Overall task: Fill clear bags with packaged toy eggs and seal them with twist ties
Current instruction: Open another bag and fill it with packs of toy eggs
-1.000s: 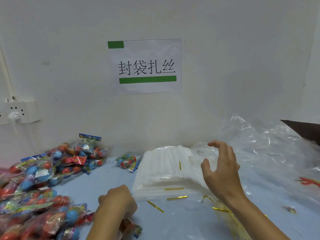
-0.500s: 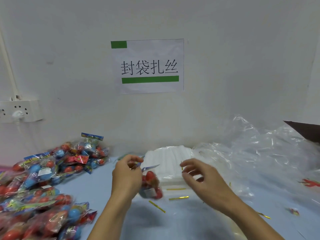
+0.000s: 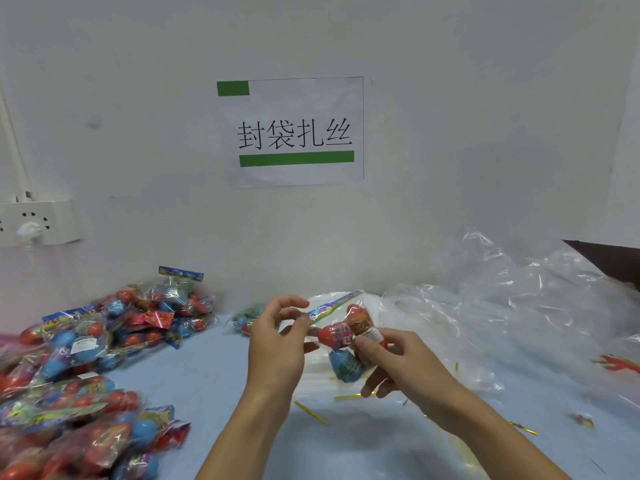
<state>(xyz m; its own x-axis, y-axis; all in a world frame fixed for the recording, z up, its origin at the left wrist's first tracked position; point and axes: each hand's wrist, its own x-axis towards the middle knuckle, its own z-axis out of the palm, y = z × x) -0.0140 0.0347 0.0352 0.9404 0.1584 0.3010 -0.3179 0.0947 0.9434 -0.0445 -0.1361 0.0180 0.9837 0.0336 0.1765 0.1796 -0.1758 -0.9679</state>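
Two hands: both hold one egg pack [image 3: 346,337] above the blue table [image 3: 214,372], in the middle of the scene.
Left hand [image 3: 277,344]: its thumb and fingers pinch the left end of the pack, near the printed header strip.
Right hand [image 3: 398,362]: its thumb presses on a labelled red egg, and its fingers curl under the pack from the right.
Egg pack: a small clear wrapper with red eggs on top and a blue egg below; it hangs between the hands and is tilted.
Pile of egg packs [image 3: 79,368]: many more packs with red and blue eggs lie at the left side, from near to far.
Stack of clear bags [image 3: 325,303]: it lies flat on the table behind the hands, partly hidden by them.
Loose clear plastic [image 3: 519,306]: crumpled sheets fill the right side, against the wall.
Twist ties [image 3: 311,412]: thin gold pieces lie scattered on the table, near and under the hands.
Paper sign [image 3: 294,131]: it is fixed on the far wall, with green bars and black characters.
Power socket [image 3: 38,221]: it is on the wall at far left, with a white plug in it.
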